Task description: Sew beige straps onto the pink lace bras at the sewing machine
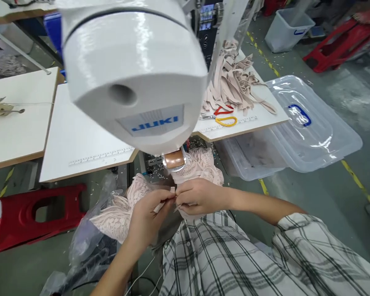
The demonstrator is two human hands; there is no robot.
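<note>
A pale pink lace bra (114, 220) hangs over my lap, its cups spread to both sides beneath the sewing machine head (135, 82). My left hand (151, 211) is closed in a pinch on a narrow pink strap (172, 190), whose short end sticks up above the fingertips. Meeting it fingertip to fingertip, my right hand (200, 196) is also pinched, with a thin strip showing below its fingers; what exactly it grips is mostly hidden. More pink lace (200, 164) lies just beyond the right hand, by the machine's brown roller (174, 159).
Cut pink straps (234, 82) are heaped on the right tabletop, with red-and-yellow-handled scissors (225, 116) in front. A clear lidded bin (311, 123) stands to the right. A red stool (33, 213) is at left, beside a plastic bag (89, 234).
</note>
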